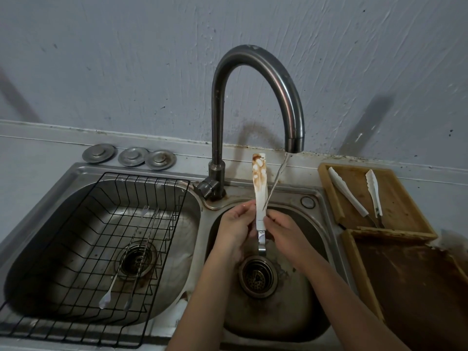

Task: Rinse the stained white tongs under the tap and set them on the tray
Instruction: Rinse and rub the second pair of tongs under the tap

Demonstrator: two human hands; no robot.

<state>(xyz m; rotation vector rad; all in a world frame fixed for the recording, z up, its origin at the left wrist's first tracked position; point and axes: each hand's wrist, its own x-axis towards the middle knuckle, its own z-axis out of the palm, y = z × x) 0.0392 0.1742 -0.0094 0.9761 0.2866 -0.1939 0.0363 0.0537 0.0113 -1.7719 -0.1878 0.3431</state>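
Observation:
The stained white tongs stand upright over the right sink basin, brown stains on their upper end, metal handle pointing down. My left hand grips them from the left at the lower white part. My right hand pinches them from the right at the same height. A thin stream of water runs from the tap and strikes the tongs just above my fingers. A wooden tray at the right holds another pair of white tongs.
The left basin holds a black wire rack with two long metal forks. Three metal sink plugs lie behind it. A second, darker wooden tray sits in front of the first. The drain strainer lies below my hands.

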